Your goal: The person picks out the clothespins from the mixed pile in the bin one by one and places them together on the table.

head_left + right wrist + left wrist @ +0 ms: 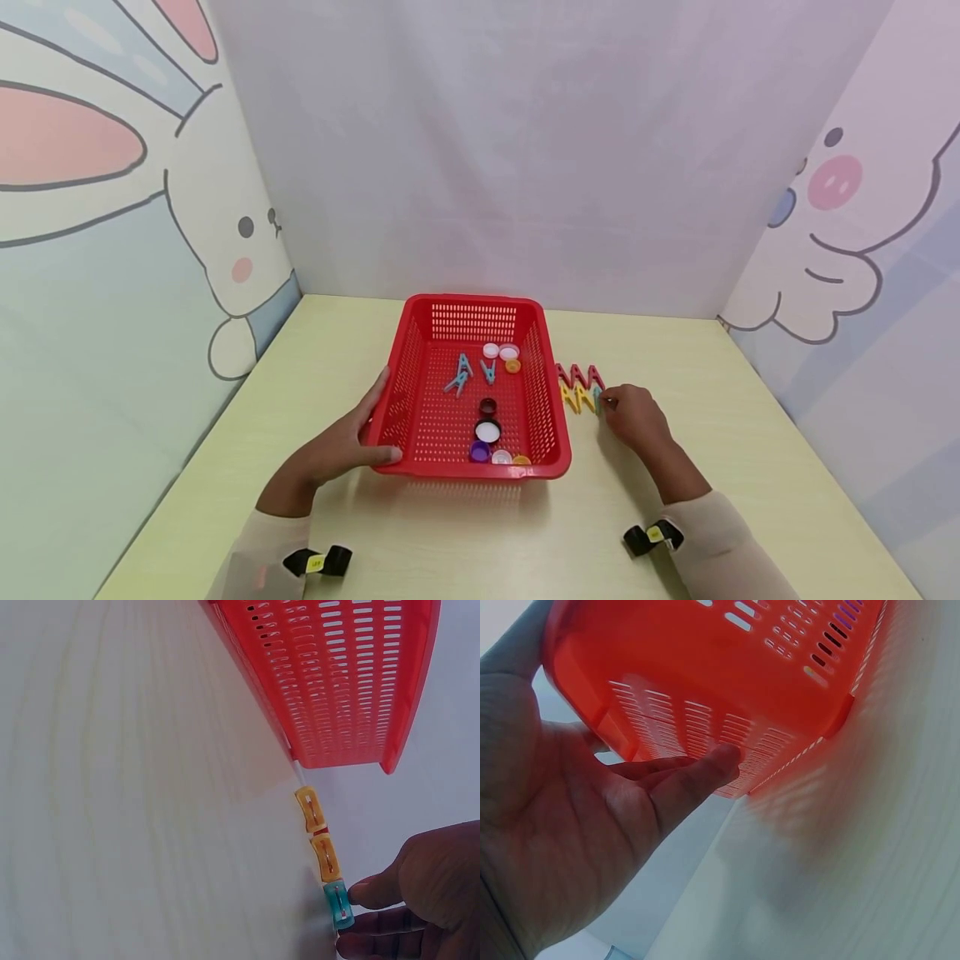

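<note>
A red plastic basket (465, 472) with slotted walls stands on the table. My left hand (337, 450) grips its left side, thumb over the front left rim and fingers against the outer wall; the left wrist view shows those fingers (697, 776) from below. Right of the basket, my right hand (639, 419) pinches a teal clothespin (340, 905) between thumb and fingers at the end of a row. Two yellow clothespins (326, 857) sit beside it. Behind them lie red clothespins (576, 375), mostly hidden in the right wrist view.
Inside the basket are blue clothespins (457, 382), white caps (491, 351), a dark ring-shaped cap (488, 407), a purple cap (479, 452) and orange caps (513, 366). A pale wall (510, 167) closes off the table's back, with cartoon-printed panels on both sides.
</note>
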`<move>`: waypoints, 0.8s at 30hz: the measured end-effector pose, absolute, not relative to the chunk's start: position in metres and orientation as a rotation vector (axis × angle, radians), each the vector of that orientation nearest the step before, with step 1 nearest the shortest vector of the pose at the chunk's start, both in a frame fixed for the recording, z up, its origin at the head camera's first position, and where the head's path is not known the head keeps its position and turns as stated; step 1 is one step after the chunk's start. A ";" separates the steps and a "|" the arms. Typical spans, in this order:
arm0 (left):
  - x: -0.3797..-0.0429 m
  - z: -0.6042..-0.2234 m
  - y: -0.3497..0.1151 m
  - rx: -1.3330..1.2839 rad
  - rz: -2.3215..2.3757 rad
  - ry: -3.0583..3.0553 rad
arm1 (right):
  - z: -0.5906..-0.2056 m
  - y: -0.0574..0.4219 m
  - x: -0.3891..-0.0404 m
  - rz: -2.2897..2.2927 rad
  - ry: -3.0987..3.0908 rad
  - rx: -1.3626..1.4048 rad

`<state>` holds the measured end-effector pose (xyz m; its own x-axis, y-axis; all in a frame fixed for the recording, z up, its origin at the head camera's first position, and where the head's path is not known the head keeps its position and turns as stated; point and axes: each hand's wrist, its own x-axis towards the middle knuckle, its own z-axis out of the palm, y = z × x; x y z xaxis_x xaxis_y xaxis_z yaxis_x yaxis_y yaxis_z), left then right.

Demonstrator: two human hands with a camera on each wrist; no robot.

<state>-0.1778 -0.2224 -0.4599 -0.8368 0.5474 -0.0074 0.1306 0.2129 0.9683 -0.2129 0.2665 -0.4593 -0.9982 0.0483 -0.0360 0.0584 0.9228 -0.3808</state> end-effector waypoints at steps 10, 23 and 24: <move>-0.176 -0.460 -0.223 0.625 1.655 2.150 | -0.460 0.265 -0.214 -0.588 3.049 0.085; -0.177 -0.459 -0.223 0.635 1.661 2.138 | -0.456 0.268 -0.210 -0.613 3.057 0.154; -0.177 -0.460 -0.223 0.636 1.659 2.140 | -0.456 0.268 -0.210 -0.618 3.055 0.155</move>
